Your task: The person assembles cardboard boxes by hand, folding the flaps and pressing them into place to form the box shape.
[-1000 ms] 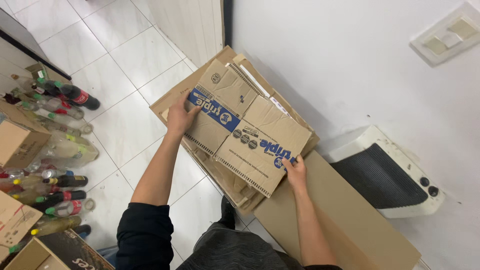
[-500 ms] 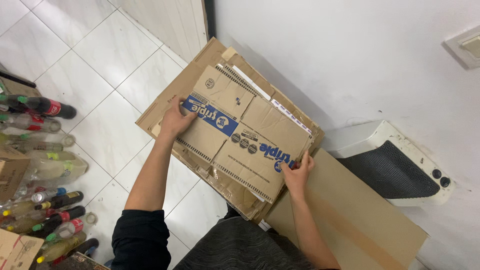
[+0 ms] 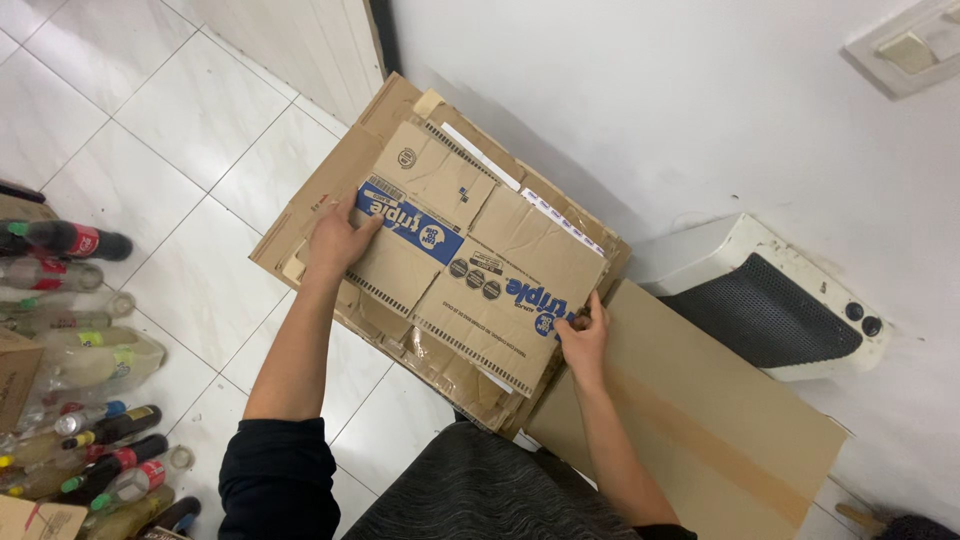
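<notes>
**Flattened cardboard held at both ends**

While we look down through the head view, our left hand (image 3: pixel 335 240) lies flat on the near-left end of the flattened printed box (image 3: pixel 480 265), fingers spread over its blue stripe and thumb along the edge, pressing rather than gripping. Our right hand (image 3: pixel 583 335) pinches the opposite corner, fingers curled over the edge and thumb on top. Under both hands sits the cardboard stack (image 3: pixel 330 185), which leans on the white wall (image 3: pixel 640 110) beyond our fingertips.

Compared with a second ago, the printed box lies a little more squarely on the stack, and both hands have kept their places at its two ends; we judge the sheet is being settled, not lifted away.

Just right of our right hand a plain brown sheet (image 3: pixel 700 420) leans by a white heater (image 3: pixel 770 300). Well left of our left hand, bottles (image 3: pixel 70 240) lie on the tiled floor (image 3: pixel 180 130).
</notes>
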